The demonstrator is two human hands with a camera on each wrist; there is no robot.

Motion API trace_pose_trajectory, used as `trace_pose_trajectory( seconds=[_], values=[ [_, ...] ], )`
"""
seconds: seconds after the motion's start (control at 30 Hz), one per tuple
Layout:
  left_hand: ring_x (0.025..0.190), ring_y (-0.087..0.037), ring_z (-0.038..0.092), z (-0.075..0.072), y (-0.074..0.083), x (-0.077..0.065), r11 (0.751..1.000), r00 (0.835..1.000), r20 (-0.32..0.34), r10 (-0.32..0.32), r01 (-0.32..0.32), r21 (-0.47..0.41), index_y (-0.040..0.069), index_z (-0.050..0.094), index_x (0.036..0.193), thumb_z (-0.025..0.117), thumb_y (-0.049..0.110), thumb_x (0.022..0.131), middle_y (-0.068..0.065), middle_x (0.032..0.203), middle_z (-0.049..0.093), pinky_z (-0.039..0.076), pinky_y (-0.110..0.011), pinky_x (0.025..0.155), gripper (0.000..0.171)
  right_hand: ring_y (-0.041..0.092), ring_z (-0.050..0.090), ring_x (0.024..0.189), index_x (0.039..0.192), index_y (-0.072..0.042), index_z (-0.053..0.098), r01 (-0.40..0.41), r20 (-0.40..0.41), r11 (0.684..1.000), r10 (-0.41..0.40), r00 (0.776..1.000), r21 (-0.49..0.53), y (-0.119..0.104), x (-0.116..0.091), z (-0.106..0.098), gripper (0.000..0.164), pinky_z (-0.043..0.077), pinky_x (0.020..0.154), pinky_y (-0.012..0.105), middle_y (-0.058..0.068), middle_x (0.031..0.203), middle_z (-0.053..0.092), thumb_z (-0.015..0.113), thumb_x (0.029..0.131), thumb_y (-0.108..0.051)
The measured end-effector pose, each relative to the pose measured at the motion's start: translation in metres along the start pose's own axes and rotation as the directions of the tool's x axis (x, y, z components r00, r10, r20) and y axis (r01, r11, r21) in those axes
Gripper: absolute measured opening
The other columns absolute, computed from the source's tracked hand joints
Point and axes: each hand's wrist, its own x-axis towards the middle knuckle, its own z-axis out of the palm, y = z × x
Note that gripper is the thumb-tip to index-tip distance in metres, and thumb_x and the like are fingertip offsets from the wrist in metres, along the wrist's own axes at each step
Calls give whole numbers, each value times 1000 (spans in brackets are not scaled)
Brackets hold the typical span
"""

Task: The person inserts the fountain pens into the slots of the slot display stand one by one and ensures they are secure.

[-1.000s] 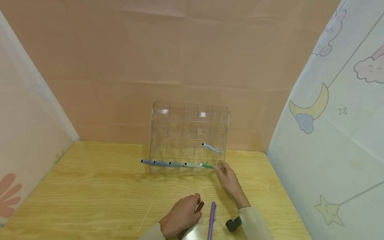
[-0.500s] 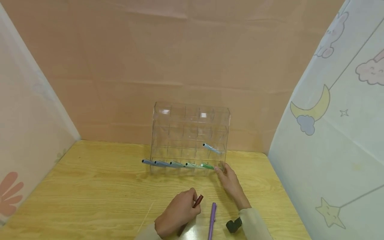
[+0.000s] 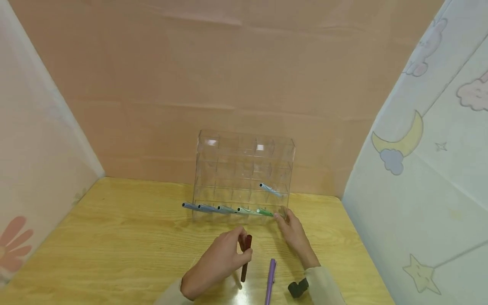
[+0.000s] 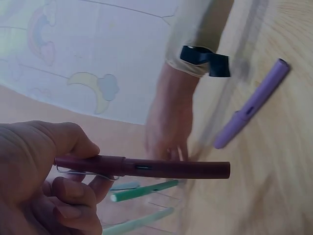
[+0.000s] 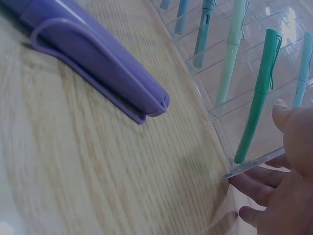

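My left hand (image 3: 225, 254) pinches a dark red fountain pen (image 4: 176, 169) by its clip end, thumb on one side and fingers on the other. It is above the table, its free end pointing down. A clear acrylic pen rack (image 3: 244, 169) stands at the back, and my right hand (image 3: 296, 237) grips its lower right side, thumb in front and fingers round the edge. Beside that thumb leans a green pen (image 5: 257, 98) in the bottom row. Several blue and pale green pens share this row; a light blue pen (image 3: 270, 189) lies one row higher.
A purple pen (image 3: 270, 279) lies on the wooden table (image 3: 126, 241) between my forearms. A black device (image 3: 298, 288) sits at my right cuff. An orange cloth backdrop (image 3: 244, 76) hangs behind the rack, with patterned cloth (image 3: 431, 178) to the right.
My left hand has lifted the dark red pen off the table and swung it from slanting to more upright. The right hand stays on the rack's side.
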Motion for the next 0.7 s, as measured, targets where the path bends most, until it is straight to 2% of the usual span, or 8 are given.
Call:
trace_pose_trajectory(
  seconds=[0.23,0.37,0.5,0.7],
  values=[
    [52,-5,35,-23,16,-7,1000,999,-30,17,-17,-4,18,60,103,75,23,98,5,92,70,31,-21,47,16,57,32,156,166,-1,26,3,10,1000,-3,1000,7,1,-1,0,81,33,123,70,31,170,31,48,111,-56],
    [52,-4,41,-38,25,-10,1000,998,-52,25,-25,2,20,60,107,74,27,100,4,100,71,35,-22,47,17,57,29,157,166,1,25,12,15,1000,-12,1000,2,1,-1,0,83,32,124,69,31,171,29,47,111,-57],
    [50,-6,41,-52,34,-9,1000,997,-79,26,-26,-3,19,61,109,75,28,101,4,94,71,34,-22,44,18,56,30,157,166,2,26,15,14,1000,-15,1000,-1,0,-1,-1,82,32,124,68,30,172,29,46,111,-56],
    [48,-4,39,-72,42,-4,998,983,-177,56,-49,44,18,63,107,78,23,99,7,79,67,30,-19,44,18,56,31,156,166,1,26,14,10,1000,-14,1000,-2,-3,-3,-1,82,33,124,68,30,171,29,47,111,-56]
  ],
)
